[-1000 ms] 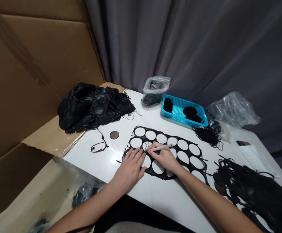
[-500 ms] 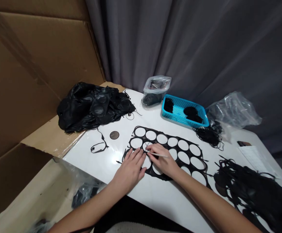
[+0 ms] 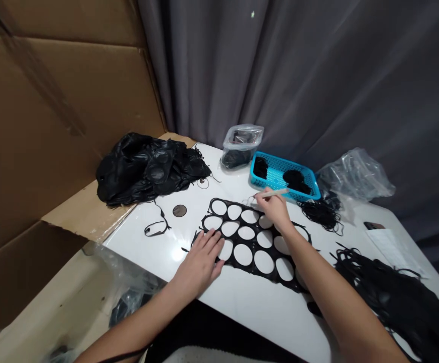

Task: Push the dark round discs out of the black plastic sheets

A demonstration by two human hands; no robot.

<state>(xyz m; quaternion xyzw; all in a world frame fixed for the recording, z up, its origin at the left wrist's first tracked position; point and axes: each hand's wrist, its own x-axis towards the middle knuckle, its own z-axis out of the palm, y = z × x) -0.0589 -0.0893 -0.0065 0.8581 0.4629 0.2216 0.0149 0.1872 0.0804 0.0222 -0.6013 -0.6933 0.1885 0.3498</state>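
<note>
A black sheet (image 3: 254,244) punched with rows of round holes lies flat on the white table. My left hand (image 3: 200,257) rests on its left end, palm down with fingers stretched out. Above the sheet's far edge, my right hand (image 3: 274,206) is closed around a slim white pen-like tool (image 3: 276,193), which points off to the right. A thin dark strand (image 3: 250,199) shows by the right fingertips; whether they pinch it is too small to tell. My right forearm hides part of the sheet's right end.
A blue basket (image 3: 284,161) with black pieces stands at the back beside a clear bag (image 3: 240,146). Crumpled black material (image 3: 147,171) lies at left, near a dark disc (image 3: 179,210). Black strips (image 3: 401,297) are heaped at right. Cardboard (image 3: 53,101) walls the left side.
My right hand has lifted from the sheet's left part and moved up and right with the pen-like tool, a thin strand at its fingertips. My left hand stays flat on the sheet.
</note>
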